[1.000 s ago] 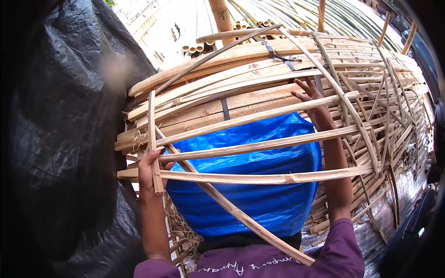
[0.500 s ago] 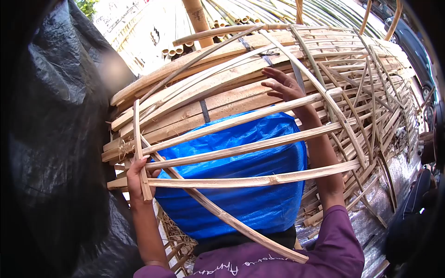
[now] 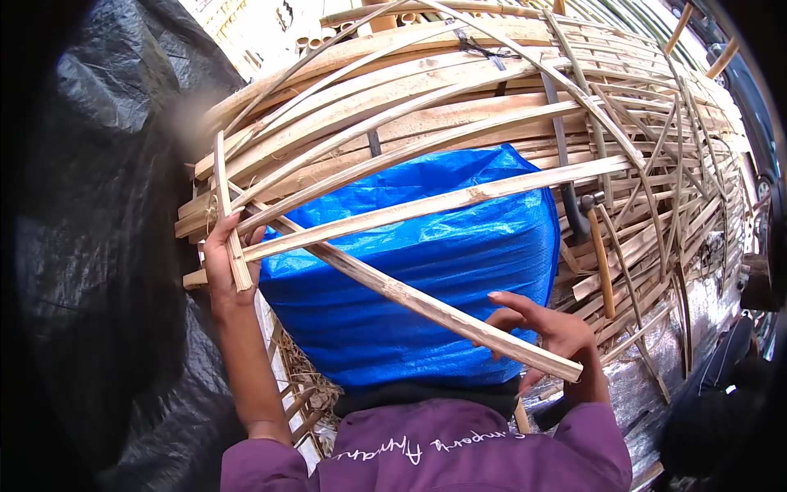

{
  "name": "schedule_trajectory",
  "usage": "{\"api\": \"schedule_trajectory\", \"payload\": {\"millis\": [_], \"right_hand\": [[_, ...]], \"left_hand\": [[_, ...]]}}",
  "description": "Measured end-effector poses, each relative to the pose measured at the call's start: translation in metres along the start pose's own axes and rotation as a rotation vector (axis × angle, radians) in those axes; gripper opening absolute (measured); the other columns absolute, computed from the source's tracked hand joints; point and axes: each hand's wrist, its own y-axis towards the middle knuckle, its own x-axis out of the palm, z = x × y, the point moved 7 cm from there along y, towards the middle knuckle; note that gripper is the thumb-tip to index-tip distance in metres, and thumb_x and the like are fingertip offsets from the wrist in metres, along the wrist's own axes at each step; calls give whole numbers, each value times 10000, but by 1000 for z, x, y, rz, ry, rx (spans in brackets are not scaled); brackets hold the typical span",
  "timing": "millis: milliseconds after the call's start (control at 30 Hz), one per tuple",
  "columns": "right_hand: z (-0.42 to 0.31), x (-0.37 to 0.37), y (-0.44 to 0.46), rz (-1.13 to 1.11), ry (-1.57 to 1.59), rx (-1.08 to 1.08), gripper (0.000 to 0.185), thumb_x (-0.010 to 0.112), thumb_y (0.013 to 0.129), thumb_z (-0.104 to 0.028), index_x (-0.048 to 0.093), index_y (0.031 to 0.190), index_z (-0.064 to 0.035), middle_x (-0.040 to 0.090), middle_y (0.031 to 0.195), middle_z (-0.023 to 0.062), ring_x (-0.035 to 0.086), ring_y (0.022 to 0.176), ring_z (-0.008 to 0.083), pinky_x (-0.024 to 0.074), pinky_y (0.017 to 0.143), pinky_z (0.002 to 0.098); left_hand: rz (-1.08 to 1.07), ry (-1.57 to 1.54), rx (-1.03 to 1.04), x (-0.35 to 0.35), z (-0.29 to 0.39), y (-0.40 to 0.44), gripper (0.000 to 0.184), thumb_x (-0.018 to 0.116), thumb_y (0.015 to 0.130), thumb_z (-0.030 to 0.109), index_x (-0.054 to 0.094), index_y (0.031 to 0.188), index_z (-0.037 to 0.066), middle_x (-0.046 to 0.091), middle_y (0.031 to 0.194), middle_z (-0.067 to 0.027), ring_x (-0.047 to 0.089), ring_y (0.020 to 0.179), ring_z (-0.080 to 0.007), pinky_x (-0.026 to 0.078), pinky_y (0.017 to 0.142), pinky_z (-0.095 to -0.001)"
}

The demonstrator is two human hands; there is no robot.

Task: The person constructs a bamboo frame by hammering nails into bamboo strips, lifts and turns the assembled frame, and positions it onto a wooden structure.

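Observation:
My left hand [image 3: 225,258] is wrapped round the crossing ends of several split bamboo strips, with a short upright strip [image 3: 223,197] among them. Long pale strips [image 3: 475,194] fan out from it to the right, above a blue tarp [image 3: 393,303] over my lap. One diagonal strip [image 3: 402,293] runs down to the right. Around its lower end my right hand [image 3: 537,332] has its fingers apart and curved, partly beneath the strip. Whether they touch it I cannot tell.
A hammer [image 3: 600,262] and a dark blade [image 3: 566,180] lie on the woven strips at the right. Thick planks [image 3: 393,90] stretch behind the tarp. Black plastic sheeting [image 3: 123,271] hangs at the left, and a vehicle [image 3: 758,139] stands far right.
My right hand has come down from behind the long strips to the free end of the diagonal strip. The held strips have shifted upward in view, and the hammer and blade now show.

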Motion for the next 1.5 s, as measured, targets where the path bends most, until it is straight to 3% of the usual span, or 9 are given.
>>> {"api": "schedule_trajectory", "payload": {"millis": [100, 133, 267, 433, 867, 1167, 1300, 1367, 1500], "right_hand": [[-11, 18, -2, 217, 32, -365, 1227, 972, 560, -303, 233, 1522, -118, 638, 1135, 205, 638, 879, 210, 510, 755, 323], [-18, 19, -2, 417, 41, -425, 915, 909, 689, -350, 403, 1387, -44, 652, 1045, 184, 641, 820, 200, 508, 701, 297], [-3, 5, -13, 909, -52, -442, 473, 630, 943, -433, 555, 1086, 12, 618, 908, 137, 589, 663, 144, 473, 572, 262], [-4, -15, 0, 1080, 181, -518, 242, 613, 975, -267, 542, 931, -39, 572, 784, 79, 487, 580, 121, 403, 495, 260], [-29, -16, 4, 962, -21, -653, 243, 649, 950, -260, 529, 886, -59, 518, 679, 53, 456, 549, 118, 359, 415, 260], [0, -87, 3, 1254, 367, -538, 202, 576, 999, -251, 521, 928, -70, 529, 686, 34, 447, 554, 106, 387, 505, 271], [-7, -172, 37, 997, 561, -656, 274, 577, 1000, -359, 558, 928, -95, 468, 663, -13, 424, 561, 81, 363, 512, 268], [-11, -194, 52, 1063, 697, -607, 350, 571, 992, -438, 578, 874, -108, 406, 646, -29, 382, 577, 76, 364, 520, 256], [-9, -221, 56, 1176, 703, -577, 316, 599, 978, -415, 600, 893, -111, 536, 723, -10, 504, 647, 99, 427, 560, 251]], "left_hand": [[-5, 5, 9, -3, 0, 2, 184, 600, 899, 58, 616, 1050, -46, 709, 948, -164, 730, 772, -250, 654, 674, -321], [-13, 7, 1, -4, 0, 2, 185, 603, 898, 59, 616, 1050, -46, 708, 948, -165, 729, 778, -251, 654, 680, -324], [-5, -7, -9, -6, 0, 1, 182, 608, 899, 61, 615, 1046, -47, 704, 947, -170, 726, 789, -252, 654, 700, -337], [-33, -146, -37, 0, 8, 1, 143, 630, 894, 24, 607, 1017, -43, 695, 899, -149, 724, 742, -209, 632, 571, -229], [34, -156, -40, -10, -4, 2, 133, 651, 859, 3, 600, 971, -45, 675, 796, -109, 695, 636, -154, 603, 521, -169], [-95, -149, 56, 16, 6, -16, 314, 664, 862, 12, 563, 1157, 50, 622, 840, -43, 588, 628, -61, 503, 453, -96], [30, -14, 83, 5, 6, -23, 345, 655, 870, 27, 533, 1185, 99, 620, 939, -40, 597, 668, -53, 492, 440, -99], [-22, -31, 64, 15, -2, -31, 209, 597, 929, 39, 526, 1108, -43, 618, 836, -63, 644, 667, -109, 551, 444, -123], [-28, -58, 3, -1, -24, -30, 237, 587, 922, 15, 498, 1138, -26, 609, 831, -66, 638, 655, -111, 562, 448, -130]]}}
